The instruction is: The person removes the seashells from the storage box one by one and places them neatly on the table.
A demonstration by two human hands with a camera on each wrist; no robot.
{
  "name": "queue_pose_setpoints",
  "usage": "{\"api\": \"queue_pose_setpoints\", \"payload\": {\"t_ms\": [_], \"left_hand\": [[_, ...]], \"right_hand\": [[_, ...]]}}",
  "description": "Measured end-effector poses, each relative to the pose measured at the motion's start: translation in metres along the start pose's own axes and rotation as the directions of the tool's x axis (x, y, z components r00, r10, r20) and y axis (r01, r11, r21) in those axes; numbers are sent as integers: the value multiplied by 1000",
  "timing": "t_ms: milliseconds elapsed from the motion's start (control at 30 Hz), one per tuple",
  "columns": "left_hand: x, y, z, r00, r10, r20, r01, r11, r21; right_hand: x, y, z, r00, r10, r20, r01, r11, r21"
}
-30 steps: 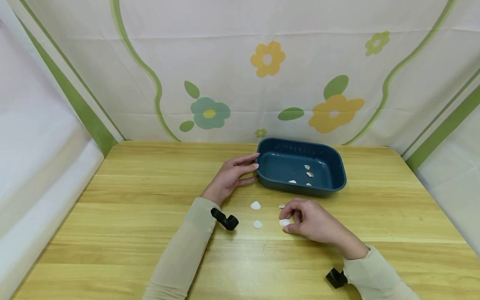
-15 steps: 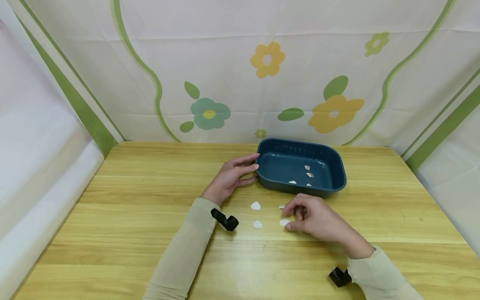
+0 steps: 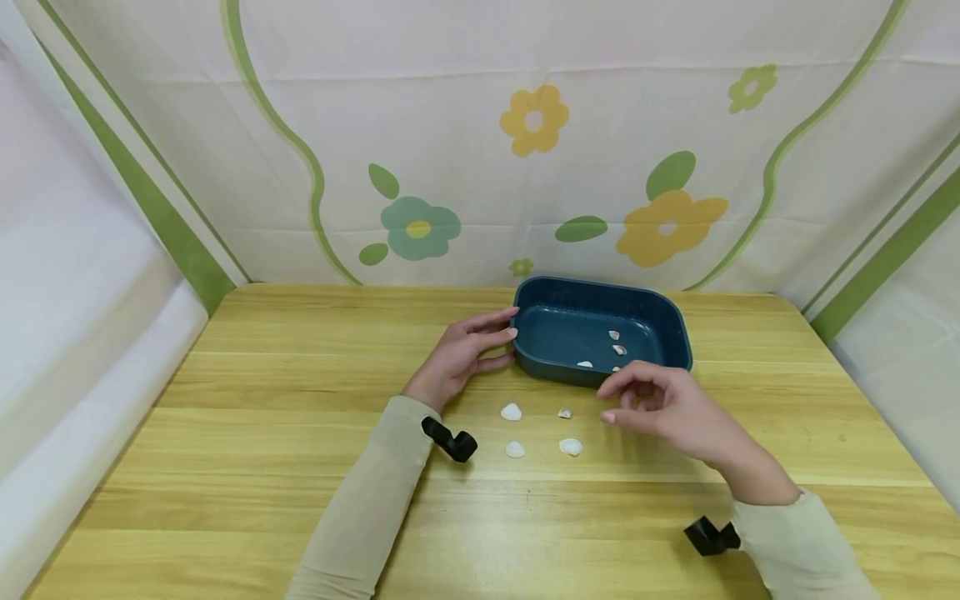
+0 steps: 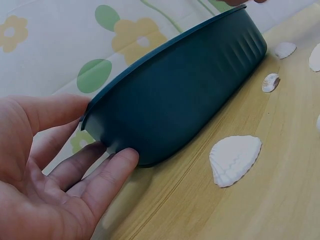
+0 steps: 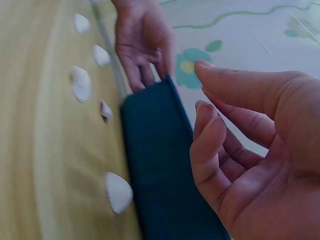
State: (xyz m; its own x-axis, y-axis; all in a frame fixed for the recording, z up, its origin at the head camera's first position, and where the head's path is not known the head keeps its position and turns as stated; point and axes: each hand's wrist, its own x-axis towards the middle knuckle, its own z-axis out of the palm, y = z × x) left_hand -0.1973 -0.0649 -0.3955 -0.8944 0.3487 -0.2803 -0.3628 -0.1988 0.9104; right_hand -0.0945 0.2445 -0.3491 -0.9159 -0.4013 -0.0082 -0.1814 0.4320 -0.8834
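Note:
A dark blue-green rectangular basin [image 3: 570, 374] stands near the back of the table, with several small shells in it. My left hand [image 3: 461, 354] rests its fingertips against the outside of the basin's left end; the left wrist view shows no finger reaching inside. Raised by the basin's front right is my right hand [image 3: 667, 408], its thumb apart from the loosely bent fingers and nothing between them. Before the basin lie a white shell [image 3: 511, 412], a second white shell [image 3: 514, 450], a larger white shell [image 3: 571, 447] and a small brownish shell [image 3: 565, 413]. Another shell [image 5: 118, 192] shows only in the wrist views.
The wood-grain table [image 3: 262, 433] runs up to a flower-printed cloth [image 3: 465, 125] behind it. White cloth [image 3: 82, 333] hangs along the left side as well. A black camera mount [image 3: 450, 439] sits on the left sleeve, and another black mount [image 3: 711, 537] on the right.
My right hand has let go of the larger white shell, leaving it on the table, and moved right and up towards the basin's front. The left hand and the basin stay put.

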Motion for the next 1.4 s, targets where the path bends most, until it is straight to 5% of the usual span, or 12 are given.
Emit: {"api": "queue_pose_setpoints", "payload": {"t_ms": [400,933,1400], "left_hand": [[1,0,0,1000,1,-2,-1,1000,2],[3,0,0,1000,3,9,-3,1000,11],[3,-2,-5,1000,7,-11,-7,1000,19]], "right_hand": [[-6,-2,-21,990,104,-96,-104,995,11],[-3,0,-23,984,143,-104,-144,990,0],[53,5,-38,960,212,-185,-247,950,-191]]}}
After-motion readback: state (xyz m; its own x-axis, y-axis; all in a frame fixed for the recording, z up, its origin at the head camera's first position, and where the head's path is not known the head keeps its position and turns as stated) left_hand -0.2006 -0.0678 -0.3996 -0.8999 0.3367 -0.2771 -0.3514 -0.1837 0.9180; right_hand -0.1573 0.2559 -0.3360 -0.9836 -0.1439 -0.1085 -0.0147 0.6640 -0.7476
